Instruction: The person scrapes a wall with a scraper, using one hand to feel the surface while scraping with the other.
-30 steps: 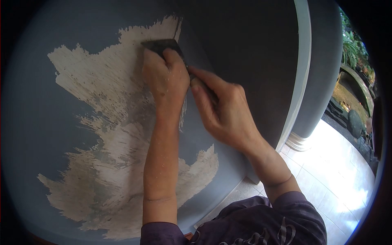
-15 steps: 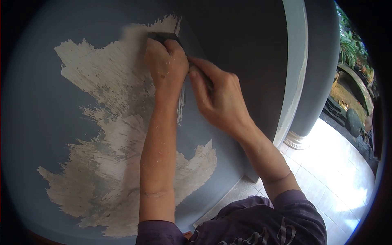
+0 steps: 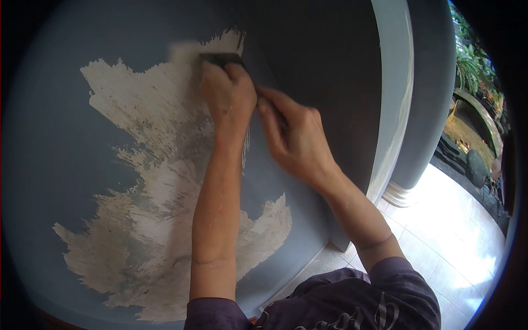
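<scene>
— Head view, nearest first: dark purple sleeves (image 3: 352, 308) at six o'clock, bare forearms reaching up and away from them.

— And the hands?

— Left hand (image 3: 227, 93) at about twelve o'clock, fingers curled together and pressed down over the top of a dark scraper (image 3: 220, 58). Right hand (image 3: 297, 140) just beside it, toward one o'clock, closed around the scraper's handle, thumb laid along it. Touching each other near the left wrist.

— Scraper's place?

— Flat against the blue-grey wall (image 3: 60, 137), blade edge at the upper rim of the scraped patch (image 3: 148, 165), near the twelve o'clock end of it. Only the blade's top strip showing above the left knuckles; handle mostly hidden under the right fingers.

— Patch itself?

— Pale, cream-coloured, streaked, ragged at the borders. Running from twelve o'clock down to seven o'clock, with a separate lobe near six o'clock, right of the left forearm. Slightly blurred just left of the blade.

— Farther off?

— Darker wall face (image 3: 319, 55) at one o'clock, then a pale rounded edge strip (image 3: 393, 99). Beyond, at three o'clock, a grey column (image 3: 429, 110) on a white base (image 3: 397, 193), standing on bright white floor tiles (image 3: 456, 236). Farthest out, green plants (image 3: 473, 60) and stones (image 3: 476, 164) at two to three o'clock.
</scene>
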Available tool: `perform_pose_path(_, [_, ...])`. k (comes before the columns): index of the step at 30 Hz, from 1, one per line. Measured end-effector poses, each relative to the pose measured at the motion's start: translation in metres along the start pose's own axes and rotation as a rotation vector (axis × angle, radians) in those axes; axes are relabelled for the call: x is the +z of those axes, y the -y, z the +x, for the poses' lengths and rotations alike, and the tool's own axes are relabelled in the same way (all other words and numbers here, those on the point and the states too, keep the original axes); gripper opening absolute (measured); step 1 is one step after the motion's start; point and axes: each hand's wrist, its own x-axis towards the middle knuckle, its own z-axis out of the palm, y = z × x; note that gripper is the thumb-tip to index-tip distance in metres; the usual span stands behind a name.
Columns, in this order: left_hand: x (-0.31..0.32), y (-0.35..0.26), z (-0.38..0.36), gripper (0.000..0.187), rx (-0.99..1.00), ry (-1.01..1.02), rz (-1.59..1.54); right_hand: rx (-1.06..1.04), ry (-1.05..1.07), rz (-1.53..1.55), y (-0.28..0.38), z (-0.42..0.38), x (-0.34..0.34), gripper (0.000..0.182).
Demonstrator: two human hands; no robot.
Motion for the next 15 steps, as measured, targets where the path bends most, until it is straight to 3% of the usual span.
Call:
perform_pose_path(2, [-0.003, -0.002, -0.005, 0.027, -0.065, 0.013, -0.011, -0.078, -0.021, -0.006, -0.005, -0.005, 0.004, 0.025])
perform_pose_path(5, [0.006, 0.001, 0.006, 0.027, 0.017, -0.012, 0.004, -0.054, -0.031, -0.056, -0.006, 0.006, 0.003, 0.026])
perform_pose_path(8, [0.011, -0.003, 0.015, 0.028, -0.013, 0.033, 0.023, 0.116, 0.037, -0.019, -0.001, 0.015, -0.005, 0.026])
perform_pose_path(15, [0.009, 0.002, 0.003, 0.028, 0.014, -0.051, 0.008, -0.08, -0.006, -0.036, -0.017, 0.005, 0.002, 0.026])
